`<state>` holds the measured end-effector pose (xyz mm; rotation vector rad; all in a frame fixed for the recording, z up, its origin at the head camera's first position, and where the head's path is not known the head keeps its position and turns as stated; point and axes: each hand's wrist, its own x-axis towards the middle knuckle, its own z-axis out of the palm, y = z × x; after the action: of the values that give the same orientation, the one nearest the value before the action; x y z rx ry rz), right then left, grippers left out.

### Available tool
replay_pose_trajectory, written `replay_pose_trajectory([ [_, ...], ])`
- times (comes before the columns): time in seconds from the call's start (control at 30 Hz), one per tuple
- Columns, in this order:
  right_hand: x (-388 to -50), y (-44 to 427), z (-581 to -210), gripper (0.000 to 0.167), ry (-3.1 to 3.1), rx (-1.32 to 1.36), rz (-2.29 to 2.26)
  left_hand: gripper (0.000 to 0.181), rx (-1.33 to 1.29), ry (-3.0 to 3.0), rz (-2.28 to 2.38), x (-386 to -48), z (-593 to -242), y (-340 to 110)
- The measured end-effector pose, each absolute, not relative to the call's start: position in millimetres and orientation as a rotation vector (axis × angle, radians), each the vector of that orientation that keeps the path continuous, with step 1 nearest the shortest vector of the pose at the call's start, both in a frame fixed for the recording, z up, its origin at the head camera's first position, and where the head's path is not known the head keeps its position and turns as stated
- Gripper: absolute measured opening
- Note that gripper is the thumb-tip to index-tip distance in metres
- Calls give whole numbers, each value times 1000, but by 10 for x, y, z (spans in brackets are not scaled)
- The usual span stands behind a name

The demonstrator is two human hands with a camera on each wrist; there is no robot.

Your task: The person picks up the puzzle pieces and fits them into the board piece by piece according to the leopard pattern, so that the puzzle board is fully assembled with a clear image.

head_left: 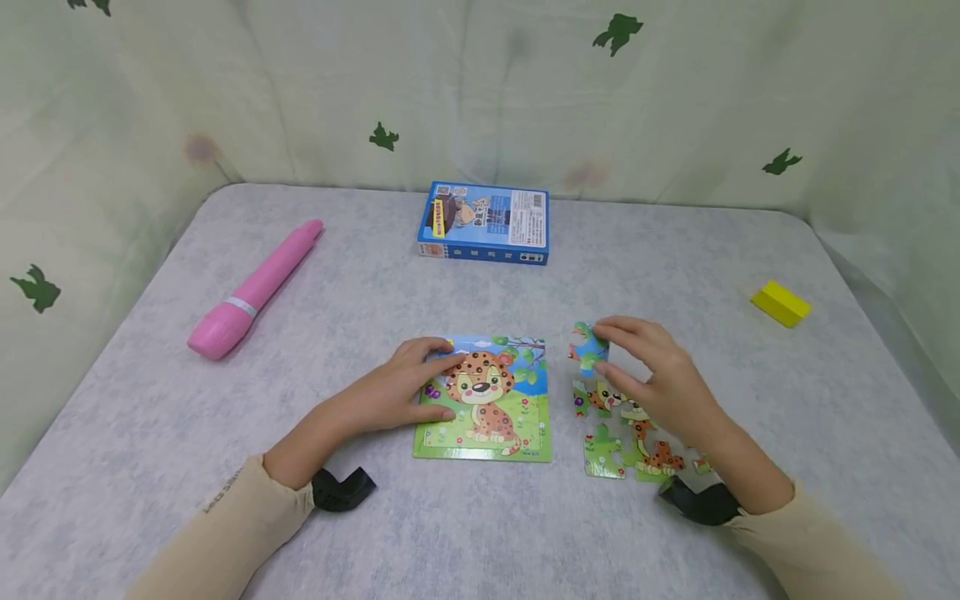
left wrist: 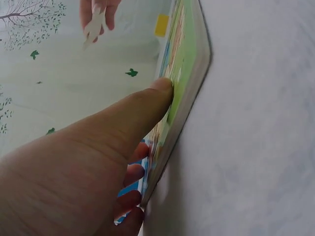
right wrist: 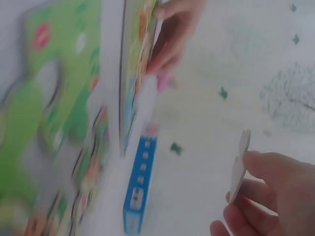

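A square leopard-cub puzzle board (head_left: 489, 400) lies on the table in front of me. My left hand (head_left: 393, 387) rests on its left side, thumb (left wrist: 142, 105) and fingers spread over the surface. To the right, my right hand (head_left: 660, 371) pinches a blue-and-green puzzle piece (head_left: 587, 348) between thumb and fingers. In the right wrist view this piece (right wrist: 239, 167) is seen nearly edge-on, raised above the table. Under and beside that hand lie several loose puzzle pieces (head_left: 603, 454), showing green grass and spotted cub parts.
A blue printed box (head_left: 483, 223) lies behind the board. At the left is a pink toy microphone-like object (head_left: 258, 292) with a white band. A yellow block (head_left: 781, 303) sits at the far right. A pale curtain (head_left: 480, 92) with green leaf shapes hangs behind the table.
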<state>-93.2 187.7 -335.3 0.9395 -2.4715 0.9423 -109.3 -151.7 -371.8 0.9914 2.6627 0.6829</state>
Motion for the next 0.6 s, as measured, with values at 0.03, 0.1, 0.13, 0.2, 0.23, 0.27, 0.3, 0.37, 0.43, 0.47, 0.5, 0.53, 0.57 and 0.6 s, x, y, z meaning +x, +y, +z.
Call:
replay_pose_trajectory([
  [0.03, -936, 1809, -3352, 48, -2484, 956, 945, 71, 992, 2668, 683, -1088, -3720, -1511],
  [0.1, -949, 1684, -3365, 46, -2520, 983, 952, 69, 994, 2685, 669, -1080, -3726, -1498],
  [0.13, -958, 1629, -3380, 45, -2545, 994, 958, 69, 993, 2695, 657, -1077, -3731, -1489],
  [0.2, -978, 1529, -3416, 43, -2605, 1010, 969, 68, 985, 2710, 639, -1067, -3735, -1463],
  [0.23, -988, 1487, -3440, 43, -2643, 1012, 969, 68, 975, 2715, 628, -1063, -3738, -1447],
  [0.27, -998, 1450, -3466, 42, -2679, 1015, 969, 69, 970, 2716, 621, -1057, -3737, -1429],
  [0.3, -1010, 1418, -3493, 42, -2717, 1011, 966, 69, 961, 2717, 614, -1049, -3736, -1408],
  [0.37, -1033, 1367, -3543, 41, -2792, 997, 948, 71, 950, 2719, 599, -1034, -3726, -1370],
  [0.43, -1061, 1329, -3592, 40, -2848, 978, 924, 72, 937, 2729, 569, -1019, -3713, -1338],
  [0.47, -1076, 1312, -3612, 40, -2868, 970, 912, 73, 934, 2739, 544, -1012, -3705, -1324],
  [0.5, -1091, 1297, -3629, 40, -2885, 965, 898, 74, 938, 2754, 510, -1006, -3697, -1309],
  [0.53, -1106, 1284, -3646, 41, -2896, 964, 884, 74, 945, 2770, 477, -1000, -3687, -1295],
  [0.57, -1122, 1271, -3664, 40, -2901, 965, 872, 74, 956, 2788, 437, -995, -3679, -1280],
  [0.6, -1138, 1261, -3680, 41, -2905, 968, 858, 74, 969, 2805, 409, -993, -3674, -1264],
])
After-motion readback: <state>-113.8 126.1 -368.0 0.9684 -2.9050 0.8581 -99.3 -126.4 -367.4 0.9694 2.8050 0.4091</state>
